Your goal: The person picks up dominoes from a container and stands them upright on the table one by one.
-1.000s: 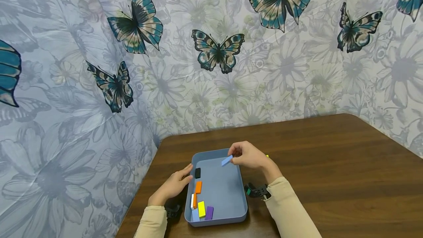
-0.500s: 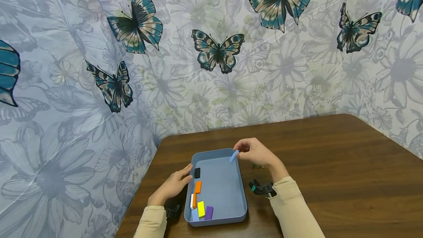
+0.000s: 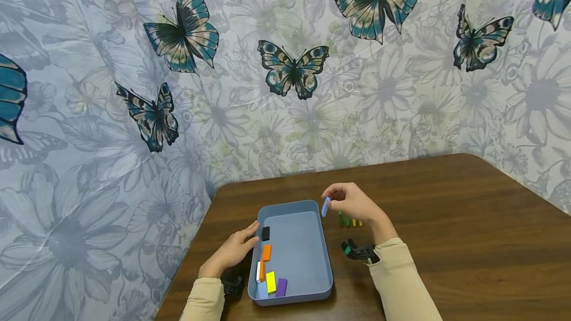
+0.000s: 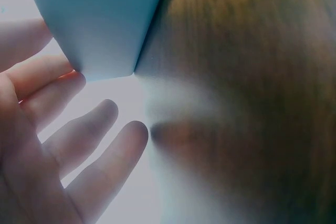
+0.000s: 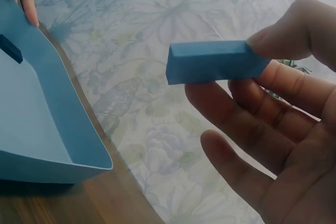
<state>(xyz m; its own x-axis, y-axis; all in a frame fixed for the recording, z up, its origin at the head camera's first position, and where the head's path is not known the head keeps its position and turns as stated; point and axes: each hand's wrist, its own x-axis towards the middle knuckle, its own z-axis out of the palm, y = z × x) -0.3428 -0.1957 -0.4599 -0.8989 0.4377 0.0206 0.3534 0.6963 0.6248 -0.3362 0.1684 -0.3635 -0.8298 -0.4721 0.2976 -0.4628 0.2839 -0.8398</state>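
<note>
My right hand (image 3: 355, 205) pinches a light blue block (image 5: 215, 62) between thumb and fingers. It holds the block just outside the far right corner of the blue-grey tray (image 3: 301, 251). In the right wrist view the block lies lengthwise in the fingertips, its free end pointing away from the hand. My left hand (image 3: 233, 252) rests with extended fingers against the tray's left wall; the left wrist view shows the fingers (image 4: 58, 85) spread at the tray's corner. Inside the tray, along its left side, are a black block (image 3: 266, 234), orange blocks (image 3: 266, 252) and a white block (image 3: 258, 271).
Near the tray's front left corner lie a yellow block (image 3: 271, 282), a purple block (image 3: 281, 287) and another light blue block (image 3: 262, 291). On the brown table (image 3: 446, 241), right of the tray, small green blocks (image 3: 341, 219) and yellow blocks (image 3: 360, 223) stand in a row. A butterfly-patterned wall is behind.
My right hand has carried the light blue block rightward, from over the tray's far right part to beyond its edge, turning it more upright. The left hand has stayed put.
</note>
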